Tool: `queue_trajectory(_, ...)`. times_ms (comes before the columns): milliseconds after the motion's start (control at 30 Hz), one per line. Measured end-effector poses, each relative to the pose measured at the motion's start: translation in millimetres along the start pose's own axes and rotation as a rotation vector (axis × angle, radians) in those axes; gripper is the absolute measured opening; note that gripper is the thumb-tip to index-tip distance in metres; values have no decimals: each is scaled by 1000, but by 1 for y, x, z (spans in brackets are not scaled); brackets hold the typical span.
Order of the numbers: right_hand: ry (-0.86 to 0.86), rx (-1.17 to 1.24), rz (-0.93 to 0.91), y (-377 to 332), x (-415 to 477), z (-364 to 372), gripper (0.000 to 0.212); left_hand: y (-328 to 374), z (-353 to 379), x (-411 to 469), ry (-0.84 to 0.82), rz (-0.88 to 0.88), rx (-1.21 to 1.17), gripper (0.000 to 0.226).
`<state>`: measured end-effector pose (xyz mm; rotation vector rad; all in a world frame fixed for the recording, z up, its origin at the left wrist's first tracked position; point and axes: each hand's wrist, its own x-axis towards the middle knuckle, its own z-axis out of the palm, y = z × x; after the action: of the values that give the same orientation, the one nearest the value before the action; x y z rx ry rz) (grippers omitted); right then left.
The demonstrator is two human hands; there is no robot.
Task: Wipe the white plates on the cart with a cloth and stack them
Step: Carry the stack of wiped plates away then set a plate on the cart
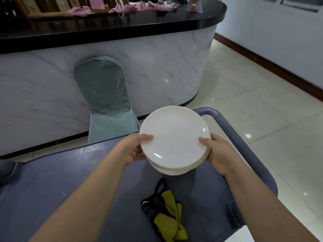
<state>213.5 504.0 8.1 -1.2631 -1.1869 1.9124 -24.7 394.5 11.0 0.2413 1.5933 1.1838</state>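
Note:
A stack of white plates (173,138) is held over the far right part of the blue-grey cart (73,175). My left hand (135,150) grips the stack's left edge, thumb on the top plate and fingers underneath. My right hand (215,151) grips the right edge in the same way. Whether the stack touches the cart top or hangs just above it cannot be told. A yellow and black cloth (166,212) lies crumpled on the cart, nearer to me than the plates.
The cart's rounded handle bar (232,135) runs along its right side. Beyond the cart stands a chair in a grey-green cover (103,95) against a marble-look counter (157,70) with a black top. Glossy tiled floor (262,105) lies to the right.

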Motion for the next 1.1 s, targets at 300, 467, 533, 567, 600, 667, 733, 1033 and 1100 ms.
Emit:
queue_trajectory(300, -352, -114, 194, 45, -21, 124, 31, -79, -127, -100, 354, -6, -307, 29)
queue_trajectory(467, -702, -288, 398, 97, -54, 232, 32, -148, -205, -190, 642, 6, -518, 24)
queue_trajectory(533, -828, -360, 446, 121, -82, 277, 30, -179, -232, -232, 746, 18, -626, 23)
queue_trajectory(567, -896, -391, 463, 133, -99, 299, 29, -196, -246, -255, 806, 26, -686, 25)
queue_trajectory(600, -964, -430, 474, 145, -119, 321, 30, -214, -259, -278, 870, 37, -741, 30)
queue_trajectory(667, -1100, -502, 477, 169, -164, 364, 26, -253, -283, -327, 983, 57, -833, 39)
queue_trajectory(733, -1239, -542, 494, 197, -216, 406, 24, -291, -304, -380, 1073, 100, -911, 36)
queue_trajectory(1033, -1579, -791, 540, 361, -488, 568, 34, -458, -396, -606, 1442, 143, -1211, 19)
queue_trajectory(1100, -1617, -882, 528, 399, -542, 598, 35, -494, -417, -644, 1490, 139, -1275, 19)
